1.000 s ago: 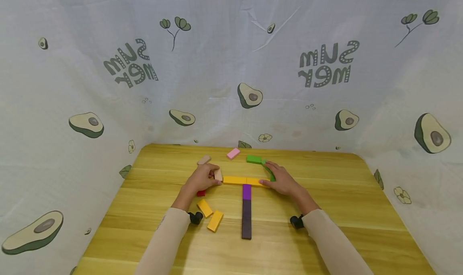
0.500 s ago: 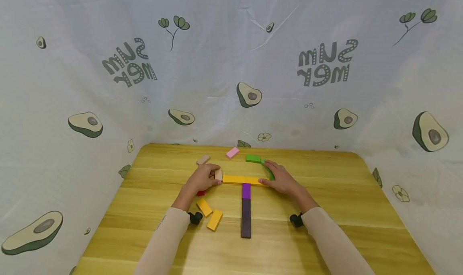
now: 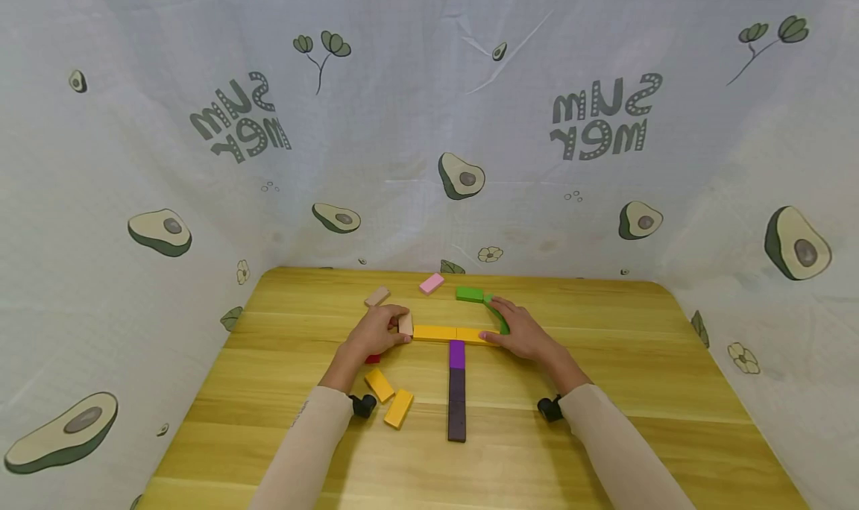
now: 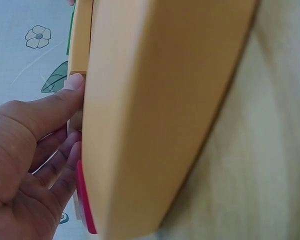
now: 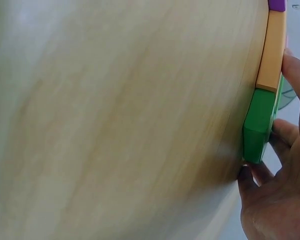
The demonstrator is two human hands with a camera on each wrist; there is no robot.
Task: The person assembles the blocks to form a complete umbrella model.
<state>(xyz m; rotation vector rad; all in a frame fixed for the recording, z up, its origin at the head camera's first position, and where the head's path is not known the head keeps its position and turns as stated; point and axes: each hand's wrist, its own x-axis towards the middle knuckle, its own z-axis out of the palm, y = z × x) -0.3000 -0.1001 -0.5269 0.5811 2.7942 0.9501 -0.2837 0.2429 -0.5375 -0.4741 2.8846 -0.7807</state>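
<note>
In the head view my left hand (image 3: 377, 331) pinches a beige block (image 3: 406, 324) at the left end of a row of orange blocks (image 3: 435, 333). The left wrist view shows the thumb pressed near the joint with the orange piece. My right hand (image 3: 526, 334) lies at the row's other end, its thumb touching the right orange block (image 5: 272, 50). Its other fingers curve round a green block (image 5: 257, 117) that meets the orange one. From the row's middle, a purple block (image 3: 457, 354) and dark purple blocks (image 3: 457, 404) run toward me.
A bright green block (image 3: 470, 294) lies at the back, beside the right fingertips. A pink block (image 3: 432, 284) and a tan block (image 3: 378, 296) lie farther left. Two loose yellow blocks (image 3: 399, 408) and a partly covered red block (image 3: 372, 359) are near my left wrist. A printed cloth (image 3: 403, 122) stands behind the table.
</note>
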